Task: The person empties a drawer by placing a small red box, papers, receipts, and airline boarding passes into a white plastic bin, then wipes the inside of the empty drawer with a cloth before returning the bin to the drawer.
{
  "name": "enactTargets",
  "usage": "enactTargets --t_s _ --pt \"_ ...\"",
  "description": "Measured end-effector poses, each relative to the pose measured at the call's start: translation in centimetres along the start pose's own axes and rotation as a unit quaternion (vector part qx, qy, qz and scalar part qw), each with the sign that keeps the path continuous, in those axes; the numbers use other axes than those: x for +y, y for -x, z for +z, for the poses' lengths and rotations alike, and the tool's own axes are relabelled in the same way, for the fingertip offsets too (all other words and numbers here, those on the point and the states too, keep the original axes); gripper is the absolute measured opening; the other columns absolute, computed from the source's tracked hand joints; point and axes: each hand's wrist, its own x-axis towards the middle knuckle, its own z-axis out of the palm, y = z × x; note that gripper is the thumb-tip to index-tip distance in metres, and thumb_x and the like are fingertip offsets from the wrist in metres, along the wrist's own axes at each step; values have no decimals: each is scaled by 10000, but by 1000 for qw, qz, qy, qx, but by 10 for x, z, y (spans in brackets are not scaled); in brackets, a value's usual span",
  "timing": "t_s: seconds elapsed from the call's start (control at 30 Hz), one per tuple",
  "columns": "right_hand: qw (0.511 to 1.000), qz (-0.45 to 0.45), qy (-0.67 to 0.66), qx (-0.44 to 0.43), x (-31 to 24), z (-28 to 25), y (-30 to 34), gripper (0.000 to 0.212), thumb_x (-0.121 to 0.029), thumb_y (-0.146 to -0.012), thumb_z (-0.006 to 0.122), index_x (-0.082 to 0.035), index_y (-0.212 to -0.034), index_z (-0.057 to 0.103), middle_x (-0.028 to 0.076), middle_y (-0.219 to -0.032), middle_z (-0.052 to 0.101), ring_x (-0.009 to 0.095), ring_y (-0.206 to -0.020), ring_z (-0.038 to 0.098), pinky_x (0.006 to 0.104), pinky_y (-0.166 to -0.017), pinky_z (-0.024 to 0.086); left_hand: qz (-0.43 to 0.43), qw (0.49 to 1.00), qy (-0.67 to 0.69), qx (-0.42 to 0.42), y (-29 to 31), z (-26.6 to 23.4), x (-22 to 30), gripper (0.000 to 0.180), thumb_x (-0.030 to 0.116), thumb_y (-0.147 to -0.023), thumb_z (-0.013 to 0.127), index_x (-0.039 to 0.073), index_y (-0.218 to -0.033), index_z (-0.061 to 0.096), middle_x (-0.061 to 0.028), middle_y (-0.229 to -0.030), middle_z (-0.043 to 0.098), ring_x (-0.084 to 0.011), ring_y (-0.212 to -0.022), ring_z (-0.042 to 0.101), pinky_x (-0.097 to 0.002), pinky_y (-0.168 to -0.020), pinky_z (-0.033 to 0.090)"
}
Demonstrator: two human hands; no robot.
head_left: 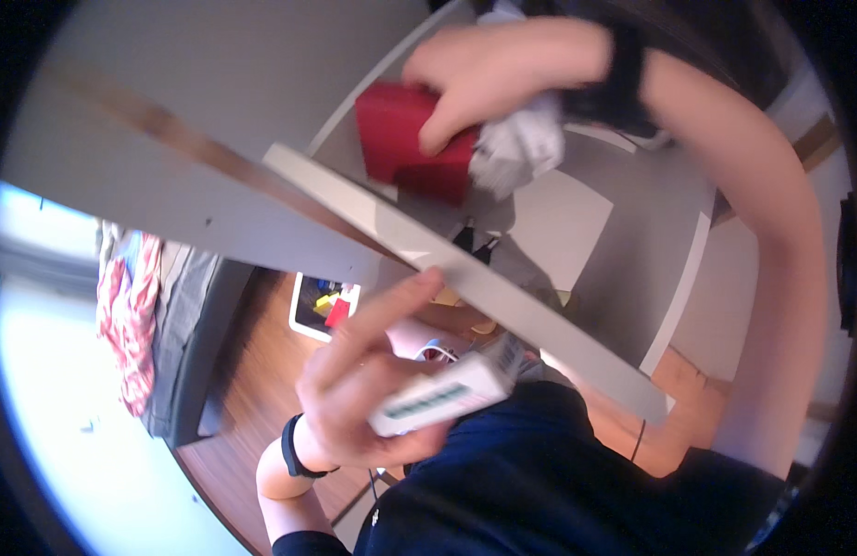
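Observation:
An open drawer (530, 310) with a pale front board lies across the middle of the view. Over its far part, my right hand (488, 74) is closed on a red box (391, 139), thumb on the near face. A crumpled white item (521, 148) sits beside that box. Below the front board, my left hand (363, 398) grips a small white box (447, 403) with a green stripe. Its index finger is stretched out to the board's edge. Both hands are slightly smeared by motion.
A white sheet (572, 222) and small black objects (475, 239) lie in the drawer. A grey panel (187, 74) stands at the upper left. On the wooden floor is a white-rimmed bin (297, 320) of colourful items. Clothes (136, 315) hang farther left.

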Motion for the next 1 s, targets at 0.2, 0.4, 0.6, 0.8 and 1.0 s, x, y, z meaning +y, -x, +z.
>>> enactTargets --t_s 0.2,0.4,0.6,0.8,1.0 --pt "930 97 -350 54 -85 -69 114 453 -159 -824 687 56 -1168 485 169 -1001 650 223 -805 660 318 -714 536 -286 903 215 237 45 -2 -5 252 181 -873 671 -11 -989 555 4 -876 519 -98 -817 508 -236 -689 425" --pt "922 -59 120 363 -52 -32 184 612 -170 -788 714 2 -1320 465 174 -1179 616 273 -1058 614 370 -923 468 38 920 -215 326 42 -5 2 404 -35 -592 730 47 -985 686 -82 -941 566 -208 -805 541 -296 -686 451" --pt "850 -38 222 476 -92 19 231 610 -39 -722 774 7 -1267 504 156 -1139 629 196 -954 644 275 -777 523 58 933 -122 334 25 -3 23 479 -50 -717 756 10 -1149 557 -97 -920 648 -154 -755 602 -245 -656 480" --pt "832 -91 222 499 -152 62 234 652 -162 -616 870 1 -1169 566 171 -1056 667 269 -906 675 306 -708 546 104 909 -21 404 49 7 36 464 9 -913 548 13 -1321 327 -199 -984 598 -215 -871 616 -292 -756 489" --pt "880 -115 132 442 -207 101 181 622 -128 -555 840 -72 -1141 639 107 -952 659 250 -777 660 309 -650 528 -268 894 208 292 130 31 40 240 118 -891 603 21 -1110 622 -120 -1043 620 -194 -972 588 -286 -835 449"
